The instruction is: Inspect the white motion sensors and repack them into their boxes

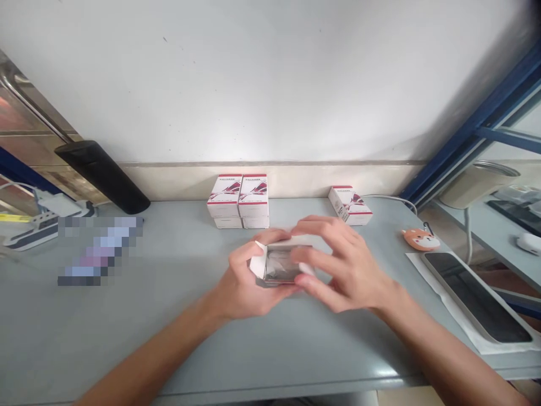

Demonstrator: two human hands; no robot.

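Note:
A small white cardboard box [258, 264] is up off the desk with its open end facing me and its end flaps folded out. Inside it lies something in clear plastic wrapping [281, 265], whose kind I cannot make out. My left hand [249, 282] wraps round the box from the left, thumb by the left flap. My right hand [342, 265] is at the right side of the opening, slightly blurred. Its thumb and a finger close on the white right flap, while the index finger reaches over the box's far edge.
White-and-red printed boxes [238, 200] are stacked by the wall; another box [350, 204] lies to their right. On the right are an orange dog-faced case [421, 239] and a phone [477, 296] on white paper. A black cylinder [105, 175] and power strip [46, 225] occupy the left.

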